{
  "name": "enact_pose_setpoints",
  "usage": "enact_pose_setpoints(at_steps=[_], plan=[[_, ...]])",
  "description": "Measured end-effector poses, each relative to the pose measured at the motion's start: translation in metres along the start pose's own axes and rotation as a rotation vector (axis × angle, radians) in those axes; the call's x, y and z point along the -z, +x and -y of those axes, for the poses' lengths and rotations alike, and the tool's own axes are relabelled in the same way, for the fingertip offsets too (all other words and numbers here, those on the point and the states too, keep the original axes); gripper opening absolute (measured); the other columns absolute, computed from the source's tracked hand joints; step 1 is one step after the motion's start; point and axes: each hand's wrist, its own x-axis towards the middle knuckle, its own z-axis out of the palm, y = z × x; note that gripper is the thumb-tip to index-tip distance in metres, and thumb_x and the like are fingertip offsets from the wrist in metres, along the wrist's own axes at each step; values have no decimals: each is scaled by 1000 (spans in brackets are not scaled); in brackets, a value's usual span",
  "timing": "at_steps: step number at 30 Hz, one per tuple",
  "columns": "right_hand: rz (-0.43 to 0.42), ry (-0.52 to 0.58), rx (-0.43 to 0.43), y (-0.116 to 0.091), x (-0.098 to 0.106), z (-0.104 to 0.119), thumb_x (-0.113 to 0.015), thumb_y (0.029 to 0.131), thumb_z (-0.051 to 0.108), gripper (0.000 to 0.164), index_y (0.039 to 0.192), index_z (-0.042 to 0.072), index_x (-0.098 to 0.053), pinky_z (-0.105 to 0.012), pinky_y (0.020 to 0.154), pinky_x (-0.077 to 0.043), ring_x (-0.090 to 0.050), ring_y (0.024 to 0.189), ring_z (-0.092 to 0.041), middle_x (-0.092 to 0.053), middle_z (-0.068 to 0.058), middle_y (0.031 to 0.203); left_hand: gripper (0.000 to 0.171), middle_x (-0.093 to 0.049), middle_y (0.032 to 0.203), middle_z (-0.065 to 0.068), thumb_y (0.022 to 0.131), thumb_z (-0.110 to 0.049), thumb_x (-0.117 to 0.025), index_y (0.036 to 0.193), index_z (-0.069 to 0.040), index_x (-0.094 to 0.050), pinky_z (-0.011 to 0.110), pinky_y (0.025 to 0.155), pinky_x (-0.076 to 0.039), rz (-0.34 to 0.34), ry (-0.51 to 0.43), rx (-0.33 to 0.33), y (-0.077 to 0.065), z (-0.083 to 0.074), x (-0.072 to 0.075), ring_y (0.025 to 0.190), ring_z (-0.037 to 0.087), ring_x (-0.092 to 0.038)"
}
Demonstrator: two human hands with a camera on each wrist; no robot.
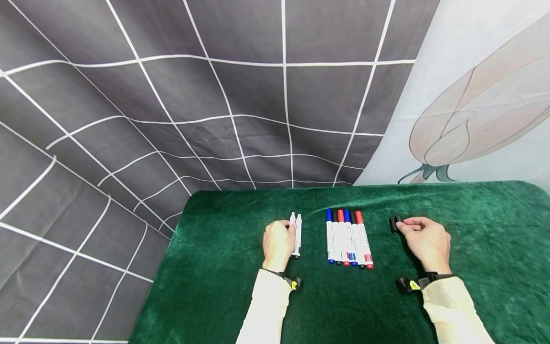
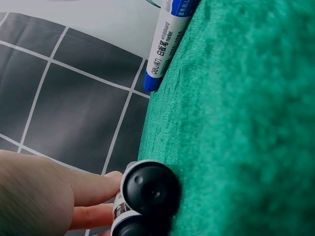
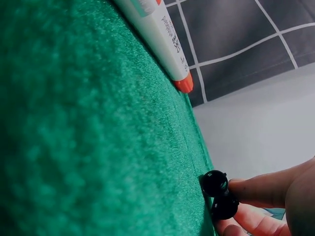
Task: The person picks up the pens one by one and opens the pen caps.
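My left hand (image 1: 278, 240) grips two uncapped whiteboard markers (image 1: 298, 236) standing side by side on the green cloth, bare tips pointing away from me. The left wrist view looks onto their black end plugs (image 2: 150, 188), with the thumb against the barrel. To the right, my right hand (image 1: 426, 241) pinches a pair of black marker caps (image 1: 393, 224) between thumb and fingers, low on the cloth. In the right wrist view the hollow mouths of both caps (image 3: 215, 183) face the camera, one right beside the other.
Between the hands lies a row of several capped whiteboard markers (image 1: 342, 241), with blue, black and red caps. Green velvety cloth (image 1: 215, 267) covers the table. Behind it hang a dark grid-patterned curtain (image 1: 258, 91) and a pale sheet with a flower print (image 1: 468, 110).
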Motion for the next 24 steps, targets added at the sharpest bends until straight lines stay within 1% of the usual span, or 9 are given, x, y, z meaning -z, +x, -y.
enact_pose_setpoints(at_steps=[6,13,15,21,24], plan=[[1,-14,8,0,1,1,-68,93,38,40,109,2,-72,-41,70,-40,-64,96,-37,-76,-11,91,18,-76,95,9,91,-26,-72,98,-11,-80,45,70,-52,-8,11,0,0,0,-2,86,32,-71],[8,-20,0,0,0,1,-67,94,40,41,110,2,-72,-41,70,-40,-63,98,-38,-75,-14,96,19,-75,94,12,90,-25,-74,98,-8,-79,45,70,-53,-24,19,-3,-1,1,-3,84,33,-71],[10,-18,1,0,0,1,-67,94,40,41,111,2,-71,-42,71,-40,-63,98,-38,-75,-14,96,19,-75,94,12,90,-25,-74,98,-8,-78,45,70,-53,-25,25,-3,-1,1,-3,83,33,-71],[12,-13,9,0,0,1,-67,94,39,42,111,0,-71,-44,71,-39,-63,98,-40,-75,-15,94,20,-73,84,8,90,-25,-73,99,-8,-78,45,70,-53,-19,33,2,0,-1,-2,83,32,-71],[14,-12,7,-1,0,1,-67,94,39,42,111,0,-71,-44,70,-39,-63,98,-40,-75,-16,95,21,-73,87,9,90,-25,-72,100,-8,-78,45,71,-53,-21,34,3,-1,-1,-1,85,33,-71]])
